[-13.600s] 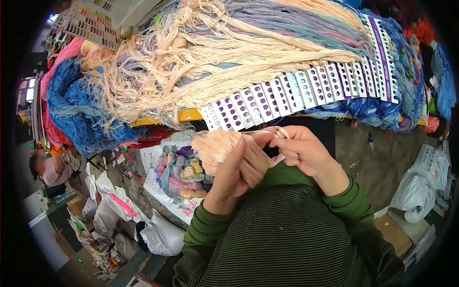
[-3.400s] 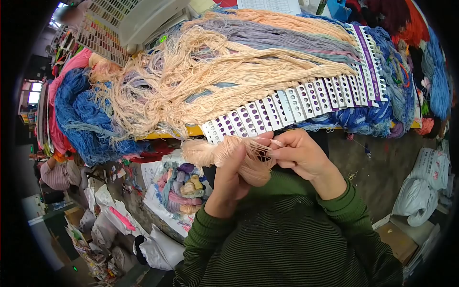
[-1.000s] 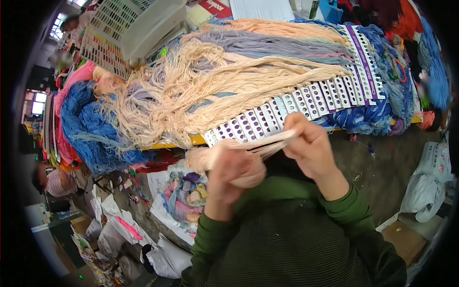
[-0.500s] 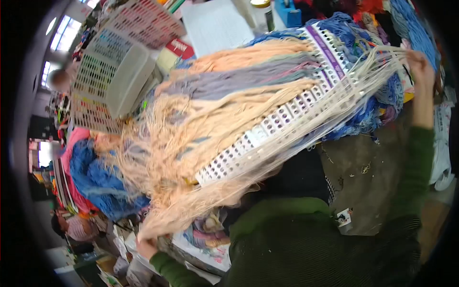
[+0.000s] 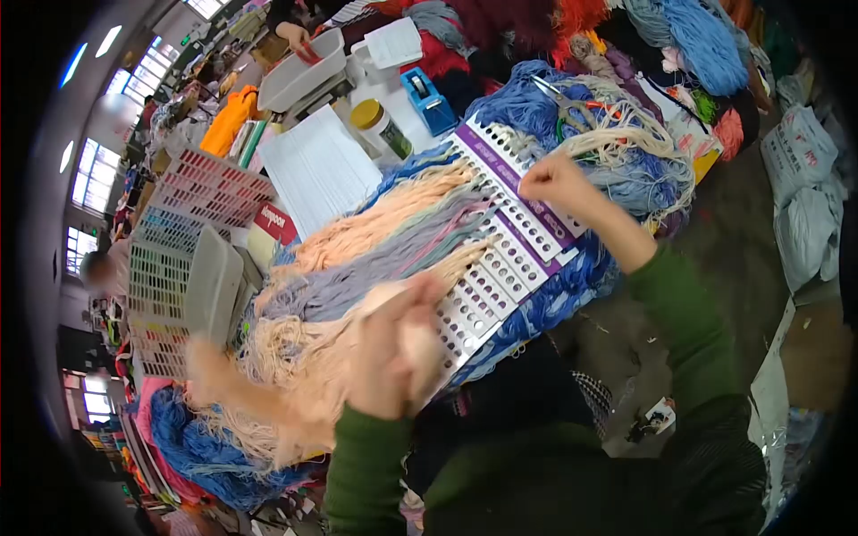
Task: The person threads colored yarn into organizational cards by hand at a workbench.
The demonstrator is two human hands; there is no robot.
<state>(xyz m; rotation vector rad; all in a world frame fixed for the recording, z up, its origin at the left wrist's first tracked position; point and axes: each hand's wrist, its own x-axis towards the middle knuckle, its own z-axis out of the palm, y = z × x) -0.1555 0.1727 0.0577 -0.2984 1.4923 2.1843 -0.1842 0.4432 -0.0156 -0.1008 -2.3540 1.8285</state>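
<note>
My left hand [image 5: 384, 353] is smeared by motion over the near side of the cards, closed around a bundle of pale peach thread [image 5: 422, 347]. A blurred peach length [image 5: 259, 402] trails to the left, low over the heap. My right hand [image 5: 556, 185] is closed above the purple-edged card; what its fingers hold, if anything, is hidden. White cards with rows of holes [image 5: 500, 277] lie under the hands. Peach hanks [image 5: 384, 214] and grey-lilac hanks [image 5: 357, 277] spread leftward from the cards. Loose peach thread [image 5: 295, 357] lies tangled below them.
Blue yarn [image 5: 572, 290] lies under the cards, with scissors [image 5: 559, 94] on its far part. Beyond stand a tape dispenser [image 5: 429, 103], a yellow-lidded jar [image 5: 380, 125] and paper sheets [image 5: 322, 165]. Plastic baskets [image 5: 170, 259] stand left. A co-worker's hand [image 5: 295, 37] is at a far tray.
The long pale strands stretched between my hands are no longer spread across the cards. My left hand has moved up and right, my right hand leftward. The view has shifted.
</note>
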